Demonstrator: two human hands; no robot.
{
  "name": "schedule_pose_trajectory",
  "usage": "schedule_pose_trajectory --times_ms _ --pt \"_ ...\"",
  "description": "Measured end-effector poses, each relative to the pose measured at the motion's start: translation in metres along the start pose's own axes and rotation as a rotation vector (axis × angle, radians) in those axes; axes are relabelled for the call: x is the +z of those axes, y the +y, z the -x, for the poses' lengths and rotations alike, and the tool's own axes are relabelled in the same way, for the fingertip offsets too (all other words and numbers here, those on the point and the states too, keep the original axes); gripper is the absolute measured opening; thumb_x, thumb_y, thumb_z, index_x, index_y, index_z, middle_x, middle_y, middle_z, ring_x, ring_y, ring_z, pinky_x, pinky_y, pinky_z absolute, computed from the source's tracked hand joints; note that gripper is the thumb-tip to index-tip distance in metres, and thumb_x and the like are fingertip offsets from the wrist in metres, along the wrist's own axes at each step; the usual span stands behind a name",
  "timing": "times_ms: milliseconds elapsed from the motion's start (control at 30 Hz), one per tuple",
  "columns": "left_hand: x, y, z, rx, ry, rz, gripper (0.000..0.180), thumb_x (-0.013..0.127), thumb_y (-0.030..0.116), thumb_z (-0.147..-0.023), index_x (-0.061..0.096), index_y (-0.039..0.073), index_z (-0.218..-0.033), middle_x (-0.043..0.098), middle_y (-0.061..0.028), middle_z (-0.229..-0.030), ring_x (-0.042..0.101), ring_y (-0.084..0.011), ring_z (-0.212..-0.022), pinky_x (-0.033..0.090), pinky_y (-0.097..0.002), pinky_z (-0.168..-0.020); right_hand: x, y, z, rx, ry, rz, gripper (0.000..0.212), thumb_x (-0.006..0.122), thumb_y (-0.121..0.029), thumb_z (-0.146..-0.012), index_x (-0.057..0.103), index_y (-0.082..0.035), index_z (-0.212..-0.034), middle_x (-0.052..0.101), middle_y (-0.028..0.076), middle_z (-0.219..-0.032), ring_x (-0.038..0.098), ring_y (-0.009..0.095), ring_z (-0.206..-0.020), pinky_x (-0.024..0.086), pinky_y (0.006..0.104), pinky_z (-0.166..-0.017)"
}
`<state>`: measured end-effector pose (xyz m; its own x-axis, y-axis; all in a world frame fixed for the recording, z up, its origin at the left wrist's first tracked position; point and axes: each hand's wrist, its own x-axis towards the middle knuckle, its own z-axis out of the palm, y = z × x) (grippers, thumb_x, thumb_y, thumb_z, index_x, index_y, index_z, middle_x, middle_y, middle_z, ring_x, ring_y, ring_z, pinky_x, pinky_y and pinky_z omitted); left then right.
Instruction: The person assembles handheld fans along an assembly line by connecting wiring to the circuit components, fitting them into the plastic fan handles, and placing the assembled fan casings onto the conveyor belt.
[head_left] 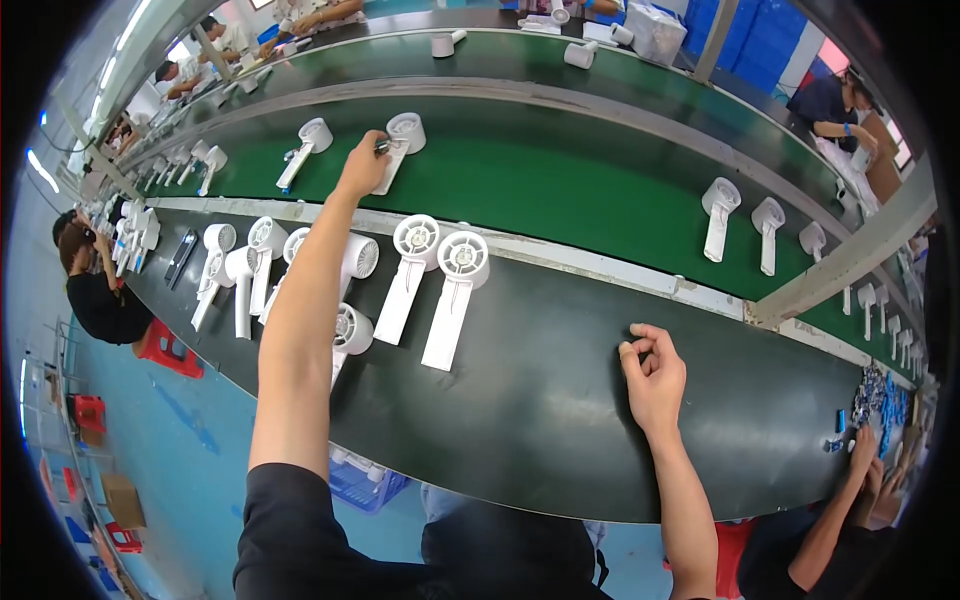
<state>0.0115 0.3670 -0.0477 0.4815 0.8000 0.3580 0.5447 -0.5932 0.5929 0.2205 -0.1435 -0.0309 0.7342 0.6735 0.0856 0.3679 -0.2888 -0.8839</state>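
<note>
My left hand (362, 168) reaches over the green conveyor belt, its fingers closed round a small dark piece (382, 147). It touches a white handheld fan body (406, 130) lying on the belt; what else the fingers hold is hidden. Over the dark table my right hand (655, 382) has loosely curled fingers, thumb and forefinger apart, nothing between them. Two white fan bodies lie between my arms, one (463, 258) nearer the right and another (415, 240) beside it, with thin wires at their open handles. More white fans (264, 236) cluster left of and partly behind my left forearm.
Further fan bodies (720, 200) rest on the green belt (560, 190). A metal post (850, 245) stands at the table's far right edge. Blue and silver small parts (885, 395) are heaped at the right, near a co-worker's hands (865, 455). A blue crate (365, 485) sits below the table.
</note>
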Motion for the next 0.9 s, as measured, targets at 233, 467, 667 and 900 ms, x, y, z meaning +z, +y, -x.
schedule_pose_trajectory --times_ms 233,467,667,900 --pt "-0.021 0.043 0.007 0.092 0.187 -0.598 0.056 0.070 0.016 -0.082 0.052 0.005 -0.134 0.058 -0.0214 -0.127 0.056 -0.0389 -0.119 0.048 -0.0506 -0.095 0.006 0.005 -0.002 -0.129 0.059 0.048 0.022 0.070 -0.011 -0.086 0.068 -0.006 -0.107 0.064 -0.002 -0.074 0.046 0.004 -0.057 0.040 0.0224 -0.054" --pt "0.130 0.293 0.030 0.415 -0.108 0.096 0.051 0.065 0.042 -0.093 0.059 -0.001 -0.119 0.068 -0.0179 -0.092 0.069 -0.0328 -0.082 0.055 -0.0420 -0.073 -0.009 0.023 -0.003 -0.144 0.090 0.027 0.026 0.067 -0.024 -0.089 0.065 -0.009 -0.109 0.069 0.007 -0.081 0.068 0.027 -0.075 0.053 0.0392 -0.069" --pt "0.260 0.401 0.079 -0.076 -0.738 0.387 0.056 0.053 0.057 -0.097 0.058 0.001 -0.091 0.060 -0.0083 -0.067 0.052 -0.0147 -0.042 0.034 -0.0276 -0.036 -0.015 0.029 -0.008 -0.146 0.085 -0.138 0.022 0.064 -0.016 -0.089 0.061 -0.003 -0.107 0.066 0.011 -0.072 0.064 0.030 -0.067 0.051 0.0424 -0.064" --pt "0.265 0.364 0.113 0.146 -0.457 0.426 0.035 0.049 0.026 -0.096 0.055 -0.001 -0.076 0.052 -0.0091 -0.061 0.050 -0.0204 -0.054 0.038 -0.0385 -0.053 -0.081 0.025 0.009 0.036 -0.005 -0.095 0.024 0.068 -0.029 -0.087 0.069 -0.005 -0.095 0.070 0.010 -0.081 0.069 0.027 -0.076 0.053 0.0393 -0.071"
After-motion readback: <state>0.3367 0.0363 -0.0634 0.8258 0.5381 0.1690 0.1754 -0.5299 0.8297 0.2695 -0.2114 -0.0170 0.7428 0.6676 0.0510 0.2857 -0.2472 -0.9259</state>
